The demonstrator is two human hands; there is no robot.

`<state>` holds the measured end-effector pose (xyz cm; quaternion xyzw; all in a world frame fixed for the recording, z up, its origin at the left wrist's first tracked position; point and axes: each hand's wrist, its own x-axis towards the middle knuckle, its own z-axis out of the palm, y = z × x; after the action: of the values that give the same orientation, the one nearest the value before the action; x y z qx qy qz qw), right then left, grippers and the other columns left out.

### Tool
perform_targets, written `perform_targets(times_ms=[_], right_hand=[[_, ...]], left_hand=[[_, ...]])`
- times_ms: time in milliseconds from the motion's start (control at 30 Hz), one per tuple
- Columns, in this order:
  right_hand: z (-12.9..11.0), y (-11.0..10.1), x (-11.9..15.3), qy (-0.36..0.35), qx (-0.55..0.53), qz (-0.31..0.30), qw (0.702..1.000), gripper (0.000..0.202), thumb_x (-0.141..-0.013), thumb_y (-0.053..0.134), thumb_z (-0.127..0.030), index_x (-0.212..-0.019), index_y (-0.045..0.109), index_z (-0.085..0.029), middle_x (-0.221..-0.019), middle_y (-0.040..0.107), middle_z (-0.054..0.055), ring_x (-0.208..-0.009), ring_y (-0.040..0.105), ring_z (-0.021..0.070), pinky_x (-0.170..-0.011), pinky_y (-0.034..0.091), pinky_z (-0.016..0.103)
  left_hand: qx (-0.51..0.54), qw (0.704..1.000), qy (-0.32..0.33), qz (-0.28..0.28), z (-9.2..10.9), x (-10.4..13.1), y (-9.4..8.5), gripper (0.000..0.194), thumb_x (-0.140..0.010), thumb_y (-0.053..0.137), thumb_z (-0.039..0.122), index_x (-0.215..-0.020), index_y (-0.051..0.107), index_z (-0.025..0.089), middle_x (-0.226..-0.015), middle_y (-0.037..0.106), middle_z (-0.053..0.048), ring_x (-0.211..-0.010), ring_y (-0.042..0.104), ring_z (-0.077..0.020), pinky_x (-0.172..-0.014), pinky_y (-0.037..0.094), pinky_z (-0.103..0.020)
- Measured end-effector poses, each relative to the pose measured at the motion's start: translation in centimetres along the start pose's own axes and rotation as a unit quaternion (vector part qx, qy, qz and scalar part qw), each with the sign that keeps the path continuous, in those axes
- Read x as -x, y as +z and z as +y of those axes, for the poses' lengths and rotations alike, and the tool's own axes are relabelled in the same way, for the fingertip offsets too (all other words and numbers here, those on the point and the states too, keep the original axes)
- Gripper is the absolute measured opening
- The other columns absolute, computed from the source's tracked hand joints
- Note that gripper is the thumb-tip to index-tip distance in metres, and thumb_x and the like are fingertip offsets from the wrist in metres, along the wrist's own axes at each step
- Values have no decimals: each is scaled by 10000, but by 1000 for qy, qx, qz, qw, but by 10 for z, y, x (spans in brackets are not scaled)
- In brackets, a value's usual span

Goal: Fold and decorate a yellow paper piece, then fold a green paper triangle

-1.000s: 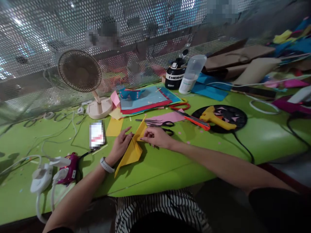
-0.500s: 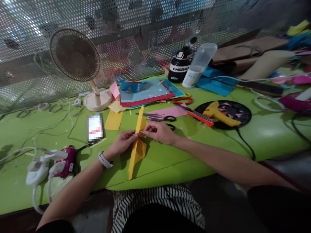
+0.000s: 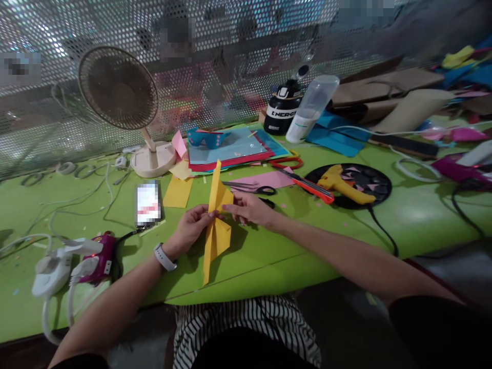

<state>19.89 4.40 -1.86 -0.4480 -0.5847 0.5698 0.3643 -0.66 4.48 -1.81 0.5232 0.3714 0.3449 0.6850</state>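
Observation:
A folded piece of yellow paper (image 3: 218, 238) with a long creased edge stands between my hands above the green table. My left hand (image 3: 192, 225), with a pale watch on its wrist, pinches the paper's long edge near its middle. From the other side my right hand (image 3: 248, 209) grips the paper's inner fold between thumb and fingers. Some of the right fingertips are hidden behind the paper. Just beyond the right hand lie black scissors (image 3: 265, 190) on a strip of pink paper (image 3: 255, 180). A flat yellow sheet (image 3: 177, 192) rests left of the folded piece.
A phone (image 3: 147, 203), a fan (image 3: 154, 159) and a purple power strip (image 3: 98, 259) are on the left. Blue paper glasses (image 3: 205, 138) top stacked sheets. To the right are an orange cutter (image 3: 313, 188), a yellow glue gun (image 3: 342, 184) on a black plate, and bottles (image 3: 283, 110).
The folded yellow paper has turned slightly, so more of its inner folds show. My right hand has shifted a little on it. The camera view has moved slightly.

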Motion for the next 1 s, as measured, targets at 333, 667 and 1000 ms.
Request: perform_targets(times_ms=[333,667,1000], right_hand=[[1,4,-1,-30,-73,34,996,442,-743,685,-588,-643,521,-190,-469,533,-67,-333,436,44,-331,336,171],[-2,-6,-5,33,-216,77,973,519,-709,600,-712,-699,551,-195,-527,575,-30,-372,464,75,-348,347,205],[1,-25,-10,23,-128,34,991,323,-592,815,-401,-656,631,-143,-489,575,-33,-381,454,52,-380,324,177]], left_hand=[[-26,997,-69,-35,1,5,0,318,-721,794,428,-778,692,131,-726,685,-19,-593,588,-85,-581,464,-198],[15,984,-159,-73,21,13,-4,254,-704,786,348,-789,680,133,-671,679,-35,-558,624,-122,-527,477,-218],[-102,967,-177,-152,29,9,-15,276,-755,754,388,-822,683,129,-658,648,-16,-516,559,-89,-506,430,-207]])
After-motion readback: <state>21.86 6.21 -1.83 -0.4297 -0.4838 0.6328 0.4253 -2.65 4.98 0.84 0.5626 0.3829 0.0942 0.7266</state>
